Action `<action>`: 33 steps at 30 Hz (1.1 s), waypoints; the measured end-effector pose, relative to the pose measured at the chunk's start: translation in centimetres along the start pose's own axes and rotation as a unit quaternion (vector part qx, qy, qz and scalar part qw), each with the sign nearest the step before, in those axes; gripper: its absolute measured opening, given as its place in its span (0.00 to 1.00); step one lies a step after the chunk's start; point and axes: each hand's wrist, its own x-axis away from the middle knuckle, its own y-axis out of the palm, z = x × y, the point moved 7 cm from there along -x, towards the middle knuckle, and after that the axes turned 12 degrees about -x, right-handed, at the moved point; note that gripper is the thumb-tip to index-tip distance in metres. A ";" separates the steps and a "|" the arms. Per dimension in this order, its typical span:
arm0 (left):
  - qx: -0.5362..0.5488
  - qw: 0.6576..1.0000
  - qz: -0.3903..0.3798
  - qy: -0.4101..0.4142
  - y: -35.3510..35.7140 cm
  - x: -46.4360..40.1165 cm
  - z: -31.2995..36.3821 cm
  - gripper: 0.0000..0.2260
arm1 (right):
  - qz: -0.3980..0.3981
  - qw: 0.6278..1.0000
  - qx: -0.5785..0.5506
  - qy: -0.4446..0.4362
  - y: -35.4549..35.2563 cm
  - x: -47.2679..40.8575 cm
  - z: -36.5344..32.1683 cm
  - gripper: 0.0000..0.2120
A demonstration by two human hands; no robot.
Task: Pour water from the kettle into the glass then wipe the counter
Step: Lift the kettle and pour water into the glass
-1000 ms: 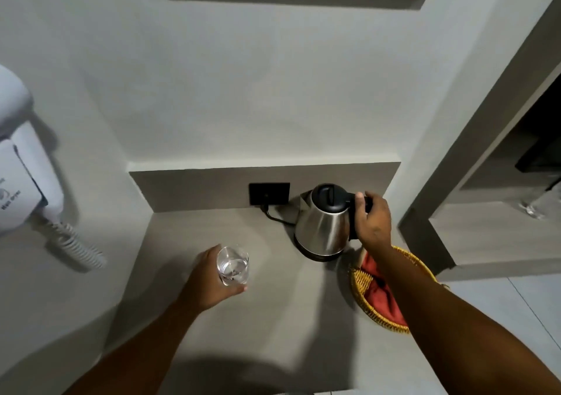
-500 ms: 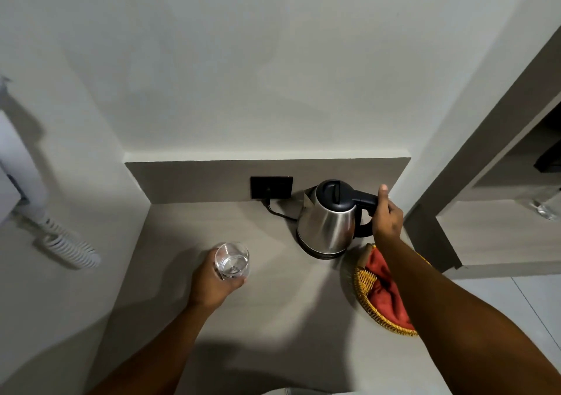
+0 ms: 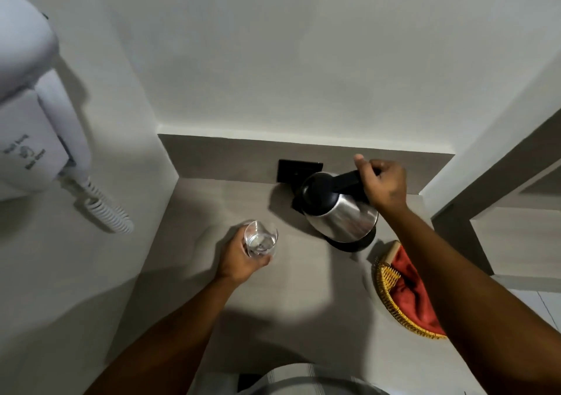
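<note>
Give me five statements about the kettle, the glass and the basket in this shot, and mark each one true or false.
1. The right hand grips the black handle of the kettle. True.
2. The kettle stands upright. False: it is tilted, with its lid end leaning toward the glass side.
3. The left hand holds the glass. True.
4. The woven basket holds a blue cloth. False: the cloth in it is red.
5. The kettle is directly over the glass. False: the kettle is apart from the glass, to its right and farther back on the counter.
</note>
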 end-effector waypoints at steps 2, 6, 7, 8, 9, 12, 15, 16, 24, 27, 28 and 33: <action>0.006 1.000 -0.004 0.001 0.1 0.0 0.2 0.39 | -0.037 0.998 0.043 -0.041 2.0 0.5 -1.9 0.26; 0.009 1.000 -0.010 -0.002 0.0 0.0 0.2 0.37 | -0.111 0.978 0.139 -0.113 6.0 2.0 -5.1 0.27; 0.013 1.000 -0.014 -0.005 0.0 0.0 0.2 0.36 | -0.122 0.971 0.161 -0.131 6.9 2.4 -5.7 0.27; 0.016 1.000 -0.015 -0.006 0.0 0.0 0.3 0.36 | -0.127 0.963 0.183 -0.152 7.6 2.8 -6.3 0.27; 0.013 1.000 -0.012 -0.004 -0.1 0.1 0.3 0.36 | -0.127 0.954 0.207 -0.177 8.1 3.2 -7.0 0.26; 0.003 1.000 -0.003 0.005 -0.6 0.3 0.8 0.35 | -0.129 0.926 0.264 -0.238 9.2 3.9 -8.7 0.26; 0.000 1.000 -0.001 0.015 -0.7 0.4 0.9 0.36 | -0.151 0.907 0.281 -0.274 10.0 4.2 -9.9 0.28; -0.006 1.000 -0.001 0.017 -0.8 0.3 1.1 0.36 | -0.162 0.902 0.280 -0.287 10.3 4.4 -10.3 0.28; -0.026 1.000 -0.005 0.013 -1.1 0.5 1.7 0.33 | -0.213 0.842 0.339 -0.362 12.5 5.5 -12.6 0.29; -0.032 0.999 -0.003 0.009 -1.3 0.7 1.8 0.32 | -0.230 0.826 0.348 -0.379 13.0 5.9 -13.0 0.31; -0.036 0.999 -0.006 0.008 -1.3 0.7 1.8 0.32 | -0.235 0.822 0.349 -0.384 13.2 6.0 -13.1 0.31; -0.053 0.998 -0.018 0.007 -1.3 0.7 2.0 0.32 | -0.242 0.808 0.336 -0.419 13.7 6.8 -14.1 0.29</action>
